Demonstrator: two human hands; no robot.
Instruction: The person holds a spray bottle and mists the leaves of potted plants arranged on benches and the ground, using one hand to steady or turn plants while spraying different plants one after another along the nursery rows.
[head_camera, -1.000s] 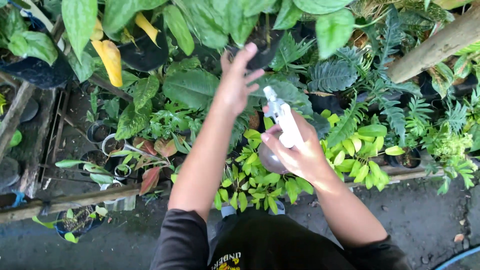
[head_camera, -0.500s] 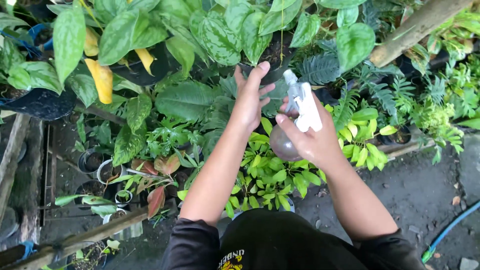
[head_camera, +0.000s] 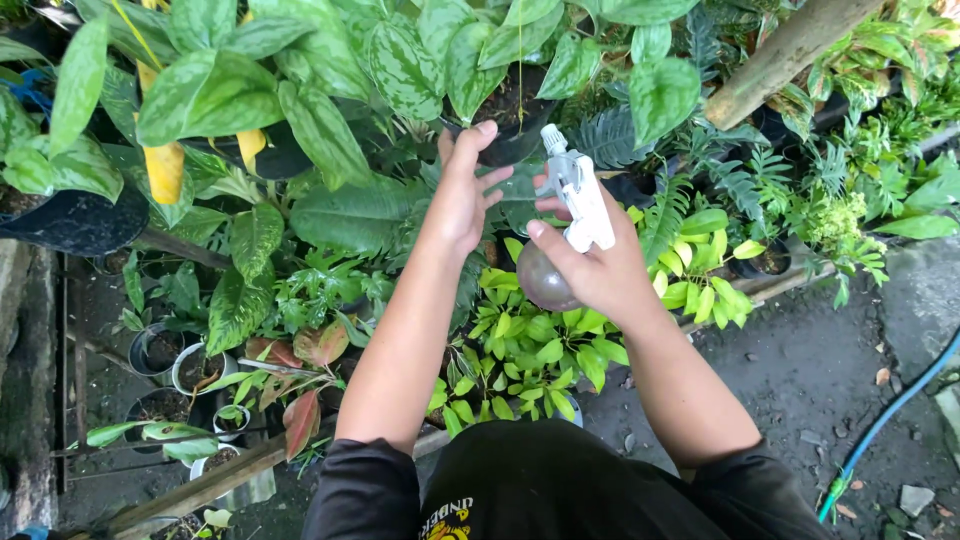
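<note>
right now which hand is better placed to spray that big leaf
Right. The right hand already grips the spray bottle, its nozzle toward the big leaf. The left hand is open and empty among the leaves.

White sprayer on a brownish bottle, green leaves speckled pale, one yellow leaf, a reddish one, blue hose, black shirt.

both my arms reach out in front of me, bare below short dark sleeves. my left hand is up with the fingers spread wide and the palm facing away. my right hand is curled tight in a grip, with my pointer finger stuck out.
</note>
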